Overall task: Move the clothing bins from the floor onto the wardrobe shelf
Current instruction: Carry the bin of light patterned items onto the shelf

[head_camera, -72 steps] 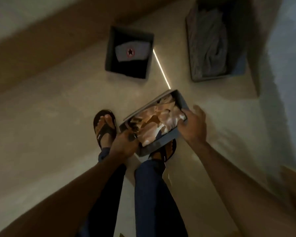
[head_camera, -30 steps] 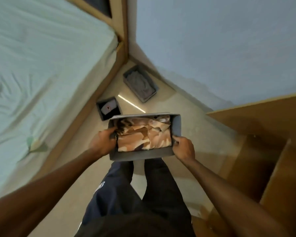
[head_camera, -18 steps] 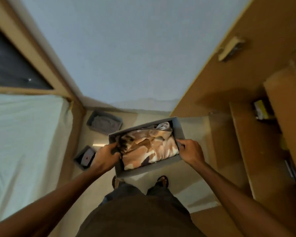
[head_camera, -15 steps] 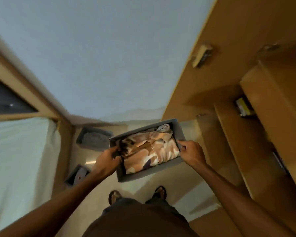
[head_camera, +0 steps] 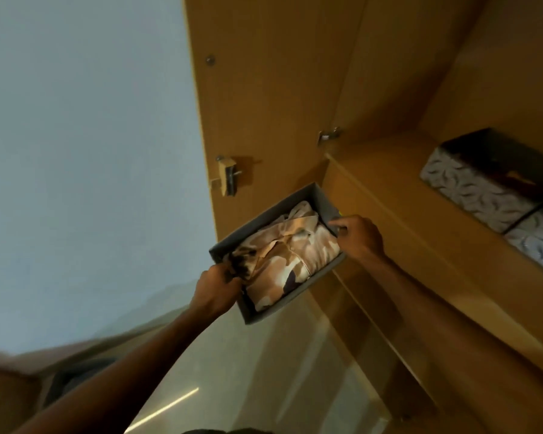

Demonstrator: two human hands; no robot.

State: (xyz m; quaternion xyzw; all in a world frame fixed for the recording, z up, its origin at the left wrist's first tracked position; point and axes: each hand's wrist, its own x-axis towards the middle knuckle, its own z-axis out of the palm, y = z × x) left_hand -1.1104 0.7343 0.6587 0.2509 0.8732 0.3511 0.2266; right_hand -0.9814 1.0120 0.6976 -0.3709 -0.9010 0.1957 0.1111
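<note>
**Left hand (head_camera: pixel 215 291) and right hand (head_camera: pixel 358 236) clamped on the ends of a raised bin**

The left hand is curled over the short end of the grey bin (head_camera: pixel 264 223) at 7 o'clock, and a dark fold of cloth appears to be pinched against the rim. The right hand is closed on the opposite end at 2 o'clock, with fingers hooked over the edge. The bin is held in the air, close to the front edge of the wardrobe shelf (head_camera: pixel 389 170), which lies at 2 o'clock from it.

The bin is judged light and soft-walled. Its sides are thin and fabric-covered with squared corners, and they are likely to bow if it is lifted by one long wall. The short ends are therefore the better hold. The folded clothing (head_camera: pixel 292 255) inside is blotched tan and cream. It looks limp and could slide if the bin is tipped.

At 3 o'clock, two boxes (head_camera: pixel 470 189) with a pale swirl pattern are set side by side on the smooth wood-toned board.
</note>
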